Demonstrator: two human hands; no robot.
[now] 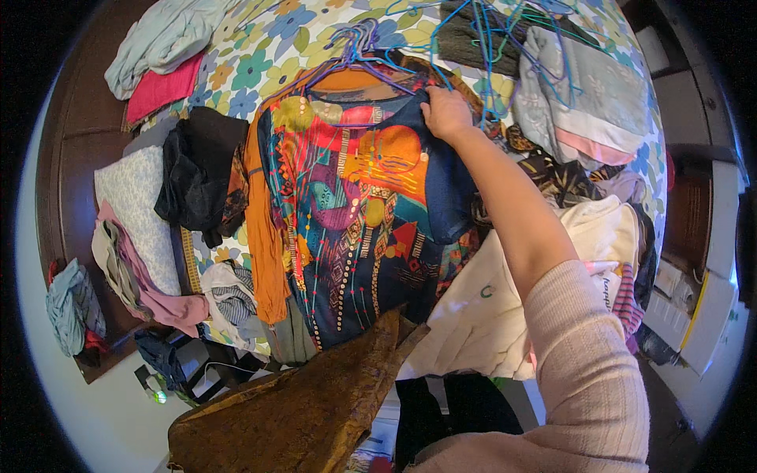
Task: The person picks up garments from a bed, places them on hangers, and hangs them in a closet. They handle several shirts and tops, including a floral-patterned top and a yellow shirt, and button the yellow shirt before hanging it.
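A multicoloured patterned top (355,213) with dark blue sides lies spread on the bed in front of me. A purple hanger (359,61) sits in its neckline, bunched with several other hangers at the hook end. My right hand (448,113) is closed on the top's right shoulder, beside the hanger's end. An orange garment (264,229) lies under the top and shows along its left side. In the lower foreground, a brown patterned cloth (292,406) overlaps the top's hem; what holds it up is hidden. My left hand does not show.
Blue hangers (482,43) lie tangled at the far right, beside a folded grey garment (583,87). A cream garment (505,296) lies under my right forearm. Black clothing (201,165) and a white patterned garment (136,213) lie on the left. The bedsheet (251,71) is floral.
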